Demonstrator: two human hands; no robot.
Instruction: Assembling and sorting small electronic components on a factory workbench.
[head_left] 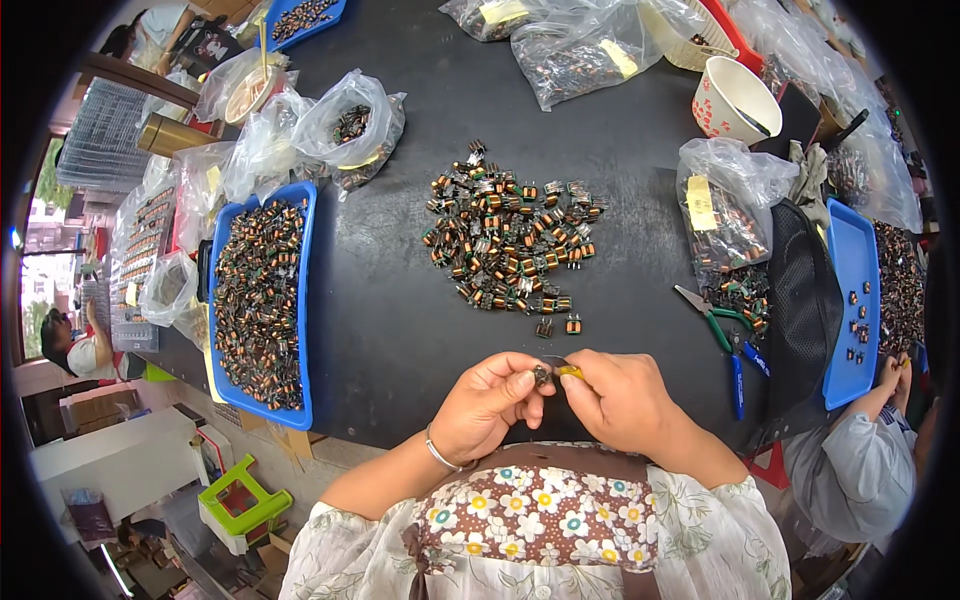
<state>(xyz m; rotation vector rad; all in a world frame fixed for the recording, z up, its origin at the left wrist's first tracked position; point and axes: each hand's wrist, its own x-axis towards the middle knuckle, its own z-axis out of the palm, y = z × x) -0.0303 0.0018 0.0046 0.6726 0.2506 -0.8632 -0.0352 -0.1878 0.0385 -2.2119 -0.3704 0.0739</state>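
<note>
Near the table's front edge, my left hand pinches a small wire-wound coil component between thumb and fingers. My right hand is closed round a small yellow-handled tool with a thin, dark, curved tip. That tip is right beside the coil; whether it touches, I cannot tell. Just beyond my hands, two loose coils lie on the black table. Farther off is a heap of similar copper-and-black coils, some with metal pins upward.
A blue tray full of coils stands at left, plastic bags behind it. At right lie green-handled pliers, a blue-handled tool, a bag of parts and another blue tray. A paper bowl stands beyond. A co-worker's hands show far right.
</note>
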